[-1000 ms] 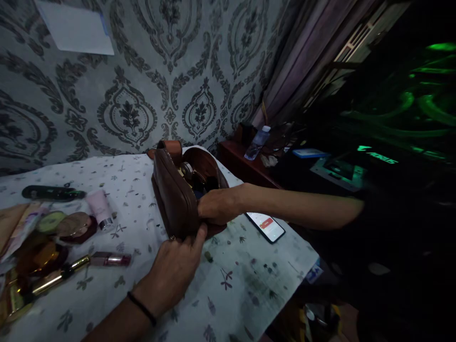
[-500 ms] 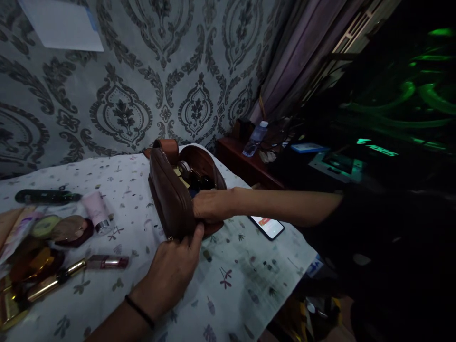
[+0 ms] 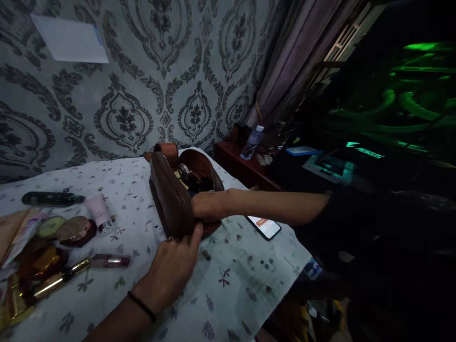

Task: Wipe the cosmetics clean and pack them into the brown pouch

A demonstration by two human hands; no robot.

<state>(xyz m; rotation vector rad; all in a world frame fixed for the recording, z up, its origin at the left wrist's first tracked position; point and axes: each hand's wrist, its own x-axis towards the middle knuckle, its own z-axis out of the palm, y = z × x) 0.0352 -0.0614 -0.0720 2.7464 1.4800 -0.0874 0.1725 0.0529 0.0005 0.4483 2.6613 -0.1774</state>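
A brown leather bag (image 3: 167, 190) sits on the patterned tablecloth with its top unzipped. Round its near end my left hand (image 3: 174, 263) is closed, thumb against the rim. My right hand (image 3: 208, 205) reaches into the opening from the right; its fingers are hidden inside, so whatever they touch does not show. Several small dark and yellowish items (image 3: 192, 179) lie in the bag, too dim to name. To the left of my left hand rest a lipstick-like tube (image 3: 109, 261), a gold and black tube (image 3: 52, 285) and a pink squeeze tube (image 3: 98, 211).
A dark green bottle-like item (image 3: 52, 198) and round compacts (image 3: 74, 229) lie on the left. Under my right forearm is a lit phone (image 3: 265, 228). Behind stand a water bottle (image 3: 252, 142) on a red-brown surface and a dark computer case (image 3: 366, 150) with green lights.
The view has shifted slightly. Both hands keep nearly the same place at the bag, the right one still inside it.
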